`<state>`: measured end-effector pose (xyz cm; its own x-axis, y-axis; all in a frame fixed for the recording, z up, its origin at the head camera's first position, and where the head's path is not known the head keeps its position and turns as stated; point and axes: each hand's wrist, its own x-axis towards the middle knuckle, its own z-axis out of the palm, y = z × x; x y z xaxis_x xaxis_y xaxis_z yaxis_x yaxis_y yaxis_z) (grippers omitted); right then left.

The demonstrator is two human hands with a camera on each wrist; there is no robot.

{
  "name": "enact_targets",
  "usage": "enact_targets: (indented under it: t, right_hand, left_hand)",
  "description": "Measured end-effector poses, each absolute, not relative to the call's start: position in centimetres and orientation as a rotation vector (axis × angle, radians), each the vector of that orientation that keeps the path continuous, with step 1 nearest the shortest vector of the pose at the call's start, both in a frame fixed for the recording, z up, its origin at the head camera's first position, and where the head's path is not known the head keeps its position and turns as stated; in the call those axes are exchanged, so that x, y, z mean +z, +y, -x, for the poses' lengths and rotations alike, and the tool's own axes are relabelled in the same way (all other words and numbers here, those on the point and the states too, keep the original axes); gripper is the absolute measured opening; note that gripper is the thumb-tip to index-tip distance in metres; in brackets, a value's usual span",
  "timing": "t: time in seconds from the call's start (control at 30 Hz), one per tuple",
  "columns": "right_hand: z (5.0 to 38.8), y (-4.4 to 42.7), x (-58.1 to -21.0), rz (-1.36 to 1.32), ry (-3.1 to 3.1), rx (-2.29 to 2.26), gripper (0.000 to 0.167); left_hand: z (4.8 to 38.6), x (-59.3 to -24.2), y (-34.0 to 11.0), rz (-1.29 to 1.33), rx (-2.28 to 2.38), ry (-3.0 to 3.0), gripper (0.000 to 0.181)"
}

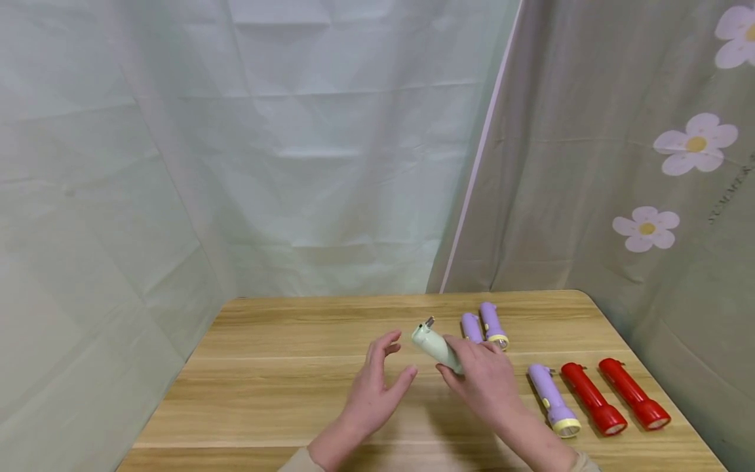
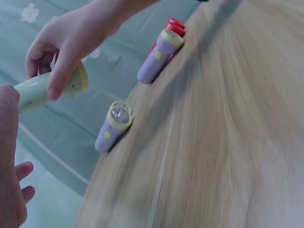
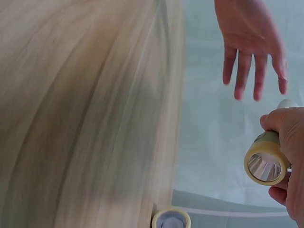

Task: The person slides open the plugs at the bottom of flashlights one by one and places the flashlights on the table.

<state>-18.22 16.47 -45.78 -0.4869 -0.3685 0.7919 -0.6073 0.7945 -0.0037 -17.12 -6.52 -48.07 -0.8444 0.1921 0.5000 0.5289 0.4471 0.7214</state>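
A pale green flashlight (image 1: 436, 346) with a yellow lens rim is held above the table in my right hand (image 1: 485, 380). Thumb and fingers wrap its body near the lens end, and small metal prongs (image 1: 430, 322) stick out at its tail. Just left of that tail is my left hand (image 1: 373, 398), fingers spread and slightly bent, apart from the flashlight in the head view. The right wrist view looks into the reflector (image 3: 264, 167), with the left hand (image 3: 249, 31) hanging open beyond it. Part of the flashlight lies hidden under the right fingers.
Two purple flashlights (image 1: 493, 324) lie near the table's back right, one partly behind the right hand. Closer in on the right are another purple flashlight (image 1: 550, 395) and two red flashlights (image 1: 592, 398). Curtains (image 1: 354, 164) hang behind the wooden table (image 1: 265, 373).
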Motion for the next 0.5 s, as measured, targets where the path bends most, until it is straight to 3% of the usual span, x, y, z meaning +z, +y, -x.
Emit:
enact_targets:
  t: [0.5]
  right_hand:
    - [19.0,22.2,-45.0,-0.524,-2.388,0.362,0.054]
  left_hand:
    - [17.0,-48.7,-8.3,0.785,-0.604,-2.473,0.053]
